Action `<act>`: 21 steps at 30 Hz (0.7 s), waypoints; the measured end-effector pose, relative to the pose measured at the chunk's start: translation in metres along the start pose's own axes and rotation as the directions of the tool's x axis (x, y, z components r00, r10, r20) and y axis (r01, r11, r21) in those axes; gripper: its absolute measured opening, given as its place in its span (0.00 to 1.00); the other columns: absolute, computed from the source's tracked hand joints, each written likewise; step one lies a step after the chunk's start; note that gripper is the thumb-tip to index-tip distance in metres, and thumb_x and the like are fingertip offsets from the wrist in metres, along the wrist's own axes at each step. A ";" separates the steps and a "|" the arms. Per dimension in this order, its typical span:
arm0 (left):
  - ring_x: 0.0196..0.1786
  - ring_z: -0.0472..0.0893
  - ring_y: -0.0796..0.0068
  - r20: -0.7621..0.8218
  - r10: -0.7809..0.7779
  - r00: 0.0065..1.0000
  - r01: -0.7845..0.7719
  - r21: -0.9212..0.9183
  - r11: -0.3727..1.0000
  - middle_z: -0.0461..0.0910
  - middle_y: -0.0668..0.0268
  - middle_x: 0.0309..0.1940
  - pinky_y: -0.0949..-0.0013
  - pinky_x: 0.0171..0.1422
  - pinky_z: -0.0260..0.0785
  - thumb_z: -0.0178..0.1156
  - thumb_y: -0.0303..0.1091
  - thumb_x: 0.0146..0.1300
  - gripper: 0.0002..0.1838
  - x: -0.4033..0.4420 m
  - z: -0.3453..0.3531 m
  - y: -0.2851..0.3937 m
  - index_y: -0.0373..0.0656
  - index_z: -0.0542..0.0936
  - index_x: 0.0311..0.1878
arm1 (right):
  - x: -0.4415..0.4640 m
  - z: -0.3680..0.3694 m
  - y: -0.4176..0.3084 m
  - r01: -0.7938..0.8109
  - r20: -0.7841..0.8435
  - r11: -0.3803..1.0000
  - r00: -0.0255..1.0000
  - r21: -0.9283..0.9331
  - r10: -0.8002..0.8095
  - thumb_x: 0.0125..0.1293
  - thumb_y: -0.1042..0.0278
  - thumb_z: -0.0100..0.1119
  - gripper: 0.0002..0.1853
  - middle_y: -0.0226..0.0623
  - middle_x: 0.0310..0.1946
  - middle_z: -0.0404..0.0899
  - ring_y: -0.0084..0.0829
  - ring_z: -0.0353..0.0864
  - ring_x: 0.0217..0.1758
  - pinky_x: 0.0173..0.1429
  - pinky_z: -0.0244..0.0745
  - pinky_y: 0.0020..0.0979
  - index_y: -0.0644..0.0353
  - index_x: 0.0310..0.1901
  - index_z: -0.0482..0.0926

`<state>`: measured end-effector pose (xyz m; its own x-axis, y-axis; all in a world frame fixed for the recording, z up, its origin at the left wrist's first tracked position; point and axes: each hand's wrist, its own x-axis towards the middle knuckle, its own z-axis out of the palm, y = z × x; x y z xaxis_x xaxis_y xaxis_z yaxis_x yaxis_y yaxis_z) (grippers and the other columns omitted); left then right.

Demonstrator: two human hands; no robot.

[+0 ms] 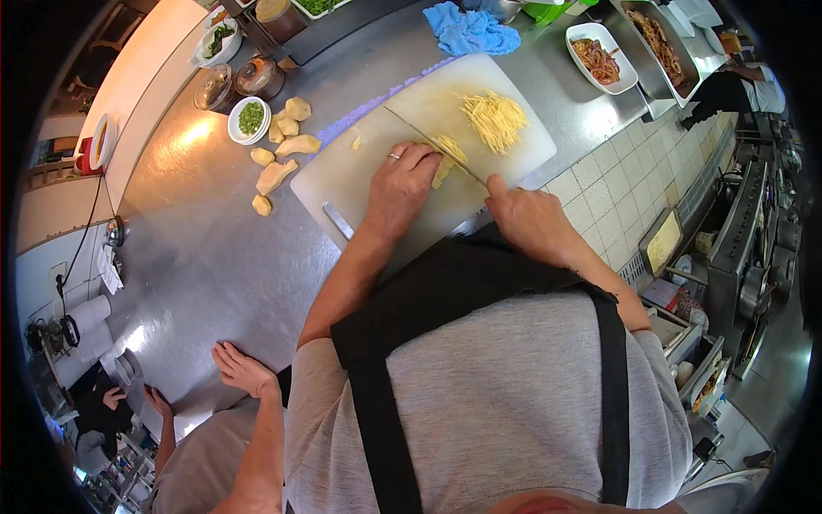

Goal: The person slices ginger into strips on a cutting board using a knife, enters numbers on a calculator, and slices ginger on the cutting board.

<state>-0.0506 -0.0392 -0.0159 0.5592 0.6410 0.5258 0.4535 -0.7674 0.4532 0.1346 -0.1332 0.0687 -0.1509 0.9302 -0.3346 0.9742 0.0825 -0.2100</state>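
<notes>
Just this side of the cutting board (360,184): grey shirt (497,377) under black apron (479,287), the apron's top edge close to the board.

Left hand (401,190) over the near half of the board, ring on one finger; fingers bent, drawn together, clamped down on yellow slices (442,177). Right hand (529,221) at the board's near right edge, closed in a fist round the knife's handle, which is mostly hidden. Knife (462,166) slants across the board, blade just beside the left fingertips; yellow slices on both sides of it, lying on the board.

Farther over, right half of the board: loose heap of thin yellow strips (495,122), apart from the blade. Small yellow scrap (357,144) on the board's left part. Purple cloth (364,111) shows along the board's far left edge.

Left of the board, on the metal counter (231,265): peeled potatoes (276,176), one near the cloth. Beyond them, small white bowl (231,128) of chopped greens; past that, two dark jars (259,77). Well left of the board, nearer side, a co-worker's hand (242,368), fingers close together.

Beyond the board, crumpled blue cloth (471,30). To its far right, white dish (625,81) of brownish strips, then a metal tray (695,79) of similar food. Well past the board, a person (762,88) in white top and dark trousers.
</notes>
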 end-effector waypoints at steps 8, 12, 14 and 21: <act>0.46 0.80 0.64 -0.011 -0.016 1.000 0.016 -0.031 0.999 0.82 0.65 0.39 0.65 0.49 0.75 0.66 0.24 0.55 0.07 0.001 0.001 -0.001 0.40 0.85 0.38 | 0.016 0.021 0.006 0.018 -0.116 0.998 0.993 0.053 -0.011 0.73 0.62 0.49 0.10 0.48 0.22 0.81 0.52 0.82 0.26 0.29 0.76 0.51 0.60 0.43 0.64; 0.45 0.80 0.64 -0.015 -0.014 1.000 0.013 -0.032 0.999 0.82 0.65 0.39 0.65 0.49 0.75 0.66 0.24 0.55 0.07 0.000 0.001 -0.001 0.40 0.85 0.38 | 0.004 0.020 0.006 0.019 -0.082 1.000 0.996 0.025 -0.016 0.72 0.65 0.48 0.08 0.48 0.22 0.81 0.51 0.83 0.27 0.30 0.77 0.51 0.61 0.41 0.65; 0.44 0.80 0.64 -0.029 0.000 1.000 0.000 -0.027 1.000 0.82 0.65 0.39 0.65 0.49 0.75 0.66 0.24 0.55 0.07 0.002 0.000 0.000 0.40 0.85 0.38 | 0.007 0.026 0.006 0.005 -0.088 0.999 0.996 0.036 -0.002 0.71 0.66 0.47 0.08 0.49 0.22 0.81 0.51 0.84 0.28 0.31 0.77 0.50 0.61 0.40 0.66; 0.45 0.80 0.64 -0.027 -0.017 0.999 0.016 -0.039 0.999 0.82 0.65 0.39 0.65 0.49 0.75 0.66 0.24 0.55 0.08 0.000 0.001 0.000 0.41 0.85 0.39 | 0.005 0.014 0.004 0.021 -0.074 0.999 0.997 0.041 -0.018 0.72 0.65 0.48 0.09 0.49 0.22 0.81 0.52 0.83 0.27 0.30 0.76 0.52 0.61 0.43 0.64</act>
<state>-0.0500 -0.0390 -0.0165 0.5322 0.6541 0.5375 0.4353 -0.7560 0.4889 0.1353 -0.1336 0.0534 -0.1558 0.9524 -0.2622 0.9630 0.0874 -0.2550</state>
